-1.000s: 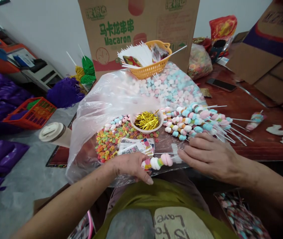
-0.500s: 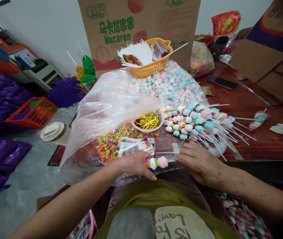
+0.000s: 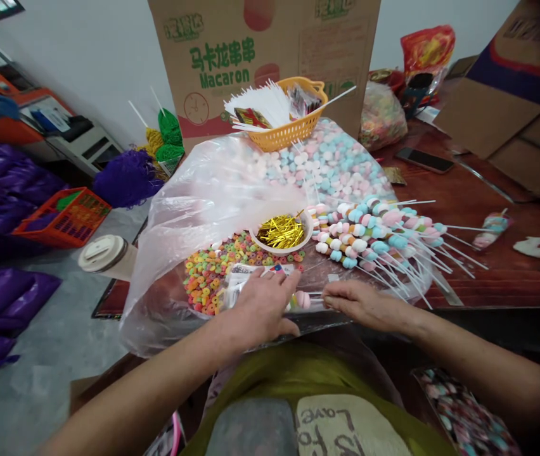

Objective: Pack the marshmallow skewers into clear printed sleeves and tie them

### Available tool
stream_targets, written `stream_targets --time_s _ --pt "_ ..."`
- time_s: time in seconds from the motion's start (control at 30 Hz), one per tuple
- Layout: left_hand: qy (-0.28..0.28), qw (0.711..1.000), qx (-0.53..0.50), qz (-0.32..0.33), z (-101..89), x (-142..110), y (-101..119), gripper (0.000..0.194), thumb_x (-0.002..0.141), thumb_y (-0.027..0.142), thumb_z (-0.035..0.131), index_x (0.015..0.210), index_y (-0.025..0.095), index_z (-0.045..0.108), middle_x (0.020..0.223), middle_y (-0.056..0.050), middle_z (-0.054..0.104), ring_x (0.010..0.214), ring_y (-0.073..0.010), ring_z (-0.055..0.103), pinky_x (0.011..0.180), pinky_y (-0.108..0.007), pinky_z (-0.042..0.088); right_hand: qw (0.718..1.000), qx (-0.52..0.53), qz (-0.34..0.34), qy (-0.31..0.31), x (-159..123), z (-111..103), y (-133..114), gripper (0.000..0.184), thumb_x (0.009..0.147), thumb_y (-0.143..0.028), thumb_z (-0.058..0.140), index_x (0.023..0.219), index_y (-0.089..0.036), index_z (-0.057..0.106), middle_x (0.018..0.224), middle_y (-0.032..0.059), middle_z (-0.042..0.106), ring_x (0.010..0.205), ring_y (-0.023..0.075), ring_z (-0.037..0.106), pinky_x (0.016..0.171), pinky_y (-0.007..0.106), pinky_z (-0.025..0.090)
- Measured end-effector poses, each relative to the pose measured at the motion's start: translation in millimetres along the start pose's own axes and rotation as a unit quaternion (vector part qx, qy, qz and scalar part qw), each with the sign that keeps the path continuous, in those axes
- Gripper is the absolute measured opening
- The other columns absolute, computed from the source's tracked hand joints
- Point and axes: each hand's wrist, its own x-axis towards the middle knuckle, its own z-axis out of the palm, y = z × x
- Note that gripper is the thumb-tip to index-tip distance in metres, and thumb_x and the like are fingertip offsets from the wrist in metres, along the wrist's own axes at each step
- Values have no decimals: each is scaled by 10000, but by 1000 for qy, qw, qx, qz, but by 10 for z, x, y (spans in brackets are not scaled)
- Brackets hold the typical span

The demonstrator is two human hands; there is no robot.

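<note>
My left hand [image 3: 263,305] lies over a stack of small printed plastic bags [image 3: 240,276], its fingers stretched out and slightly apart. Partly beneath it is a marshmallow skewer [image 3: 303,299] with pink and white pieces, its far end hidden by the hand. My right hand [image 3: 362,304] pinches the white stick of that skewer between thumb and fingers. Loose fruit-coloured candy rings [image 3: 203,282] lie left of the bags. Behind them stands a white bowl [image 3: 308,237] of gold twist ties [image 3: 280,232]. A pile of finished-looking marshmallow skewers [image 3: 379,228] lies beyond my right hand.
Loose marshmallows [image 3: 331,158] spread on plastic sheeting [image 3: 179,209] at the back. An orange basket [image 3: 289,134] of white sticks stands before a cardboard box [image 3: 270,50]. A lidded cup [image 3: 106,255] is at the left edge, a phone [image 3: 424,160] at the right.
My left hand has let the skewer's candy end go and moved up over the bags, fingers spreading. My right hand has shifted slightly left with the stick.
</note>
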Motion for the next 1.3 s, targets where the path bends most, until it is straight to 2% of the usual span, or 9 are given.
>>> stream_targets --time_s 0.13,0.3,0.47,0.57,0.83,1.03,1.1,1.2,1.3 --pt "76 988 123 -55 47 -131 -150 482 742 226 572 1201 133 459 971 -117 656 939 -271 589 1032 -528 185 997 73 6 -20 -32 -58 62 276 837 -391 407 703 -165 490 632 -29 405 603 113 386 540 220 313" --pt "-38 997 47 -48 2 -91 -275 126 716 190 519 821 189 589 683 -31 646 737 -213 617 902 -407 374 983 -116 -99 100 -88 -39 52 267 878 -276 364 724 -159 547 648 13 508 632 135 447 591 251 344" --pt "-139 979 -141 -53 -97 -20 -289 257 635 350 635 832 192 587 730 9 599 666 -164 569 566 -223 399 803 -406 -338 275 -177 -92 -32 200 853 -94 399 896 -152 585 693 56 587 706 172 454 690 336 335" --pt "-169 961 -217 -24 -90 -12 -320 284 609 368 666 809 182 586 680 43 549 630 -125 530 536 -187 369 769 -420 -396 275 -207 -103 -38 193 840 -67 427 956 -139 565 731 64 605 740 180 462 696 344 345" --pt "-81 995 -61 -14 -41 -56 -194 185 660 312 600 805 195 597 716 -16 604 698 -188 573 612 -245 400 983 -99 -140 70 -165 51 -43 299 915 -281 339 715 -156 522 630 5 508 603 114 444 561 232 354" --pt "-60 997 -56 -4 -23 -8 -127 171 654 288 600 797 195 580 671 -19 600 712 -208 574 649 -277 409 995 -91 -48 -6 -127 14 -111 291 890 -300 362 685 -160 513 608 -12 489 576 107 423 527 221 322" --pt "-102 984 -143 -19 -24 9 -188 208 628 336 635 761 193 565 648 3 575 629 -174 548 553 -242 384 961 -228 -133 80 -133 22 -88 276 885 -225 356 693 -152 541 618 14 520 580 118 418 552 255 305" --pt "-224 917 -327 -43 -8 30 -281 297 583 405 682 673 177 515 574 37 521 510 -118 489 471 -212 354 836 -396 -308 220 -154 14 -47 202 867 -137 391 829 -148 590 635 31 544 625 142 410 625 310 296" --pt "-276 869 -411 -24 27 41 -294 314 597 418 677 634 167 490 546 45 495 482 -98 466 468 -205 359 769 -439 -395 245 -167 -21 -33 170 858 -111 432 930 -158 579 661 21 557 653 142 405 680 325 304"
